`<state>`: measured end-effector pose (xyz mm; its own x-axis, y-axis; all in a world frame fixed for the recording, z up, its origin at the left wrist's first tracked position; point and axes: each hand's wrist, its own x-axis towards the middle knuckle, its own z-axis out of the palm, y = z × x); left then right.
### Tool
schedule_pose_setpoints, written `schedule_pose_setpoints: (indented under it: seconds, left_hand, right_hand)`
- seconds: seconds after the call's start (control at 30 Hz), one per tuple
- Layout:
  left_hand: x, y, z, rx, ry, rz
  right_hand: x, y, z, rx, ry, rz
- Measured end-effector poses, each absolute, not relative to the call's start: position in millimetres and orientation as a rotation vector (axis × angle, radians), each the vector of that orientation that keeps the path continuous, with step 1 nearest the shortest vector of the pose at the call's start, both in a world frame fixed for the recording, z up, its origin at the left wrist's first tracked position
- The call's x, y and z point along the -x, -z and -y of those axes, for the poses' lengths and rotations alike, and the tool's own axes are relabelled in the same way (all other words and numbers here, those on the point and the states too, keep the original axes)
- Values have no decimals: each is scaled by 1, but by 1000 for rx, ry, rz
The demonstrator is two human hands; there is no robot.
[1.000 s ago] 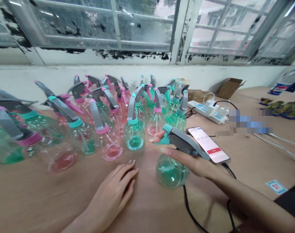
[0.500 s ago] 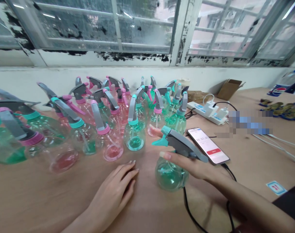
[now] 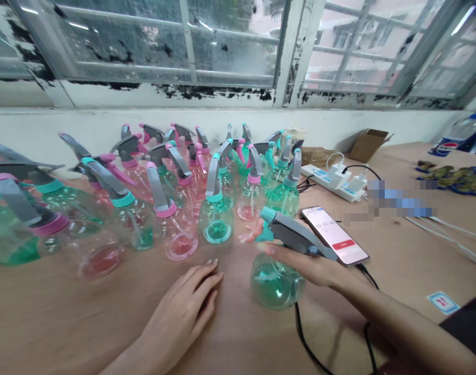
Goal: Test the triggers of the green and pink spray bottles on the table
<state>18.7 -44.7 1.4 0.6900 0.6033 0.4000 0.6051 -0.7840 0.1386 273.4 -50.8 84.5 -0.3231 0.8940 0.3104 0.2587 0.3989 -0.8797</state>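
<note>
My right hand point(image 3: 308, 265) is wrapped around the neck of a green spray bottle point(image 3: 277, 286) with a grey and teal spray head. Its thumb lies along the near side below the head, while fingertips show at the far side by the teal trigger point(image 3: 264, 233). The bottle stands upright near the table's middle, with green tint at its base. Palm down on the table to its left, my left hand point(image 3: 191, 297) holds nothing, its fingers stretched out. Closest beyond that hand are a teal-collared spray bottle point(image 3: 216, 221) and a pink one point(image 3: 181, 239).
Several more pink and green spray bottles point(image 3: 132, 221) crowd the left and back. A phone point(image 3: 335, 235) showing a timer lies to the right, with a white power strip point(image 3: 333, 182) behind it. Black cables point(image 3: 306, 333) run beside the held bottle. An open cardboard box point(image 3: 368, 145) sits by the wall.
The fingers of my right hand have curled in at the trigger, which now sits closer to the bottle's neck. My left hand stays where it was.
</note>
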Motion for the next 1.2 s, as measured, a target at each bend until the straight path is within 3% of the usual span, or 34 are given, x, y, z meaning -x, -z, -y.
schedule_pose_setpoints:
  seconds: [0.5,1.2]
  left_hand:
    - [-19,-4,45,2887,688,1033]
    - [-18,-2,45,2878,679,1047]
  right_hand:
    - [-268,-86,41,1061,-773,1635]
    - [-260,-40,-36,1077,105,1376]
